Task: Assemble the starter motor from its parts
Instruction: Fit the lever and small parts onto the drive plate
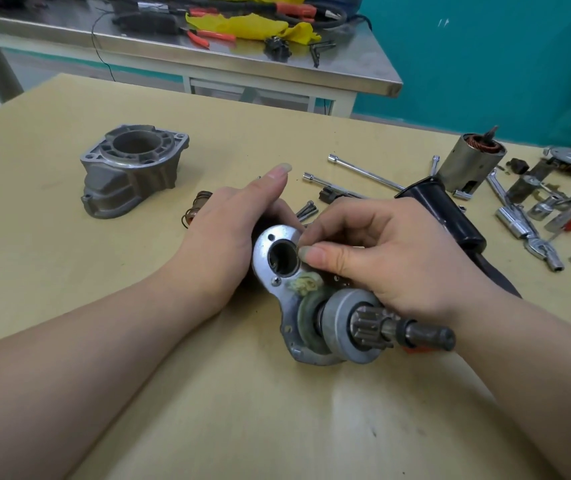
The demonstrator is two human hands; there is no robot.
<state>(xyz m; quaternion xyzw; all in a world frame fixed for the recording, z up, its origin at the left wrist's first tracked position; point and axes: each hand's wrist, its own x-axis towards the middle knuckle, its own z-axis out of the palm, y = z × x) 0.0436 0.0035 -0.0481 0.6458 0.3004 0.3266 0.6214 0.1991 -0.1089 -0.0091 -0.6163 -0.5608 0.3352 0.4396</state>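
A partly built starter assembly lies on the tan table: a silver end plate [279, 268] with a round bore, and below it the drive clutch and pinion gear [357, 327] on a dark shaft pointing right. My left hand [228, 233] grips the dark body behind the plate, forefinger raised. With curled fingers, my right hand [374, 258] pinches something small at the bore's right rim; what it holds is hidden. Yellowish grease sits on the plate under that hand.
A grey cast nose housing [131, 171] stands at the left. A spring [197, 209] lies beside my left hand. At the right are a black solenoid [450, 216], an armature in its case [467, 164], socket wrenches [363, 171] and several small parts. A steel bench stands behind.
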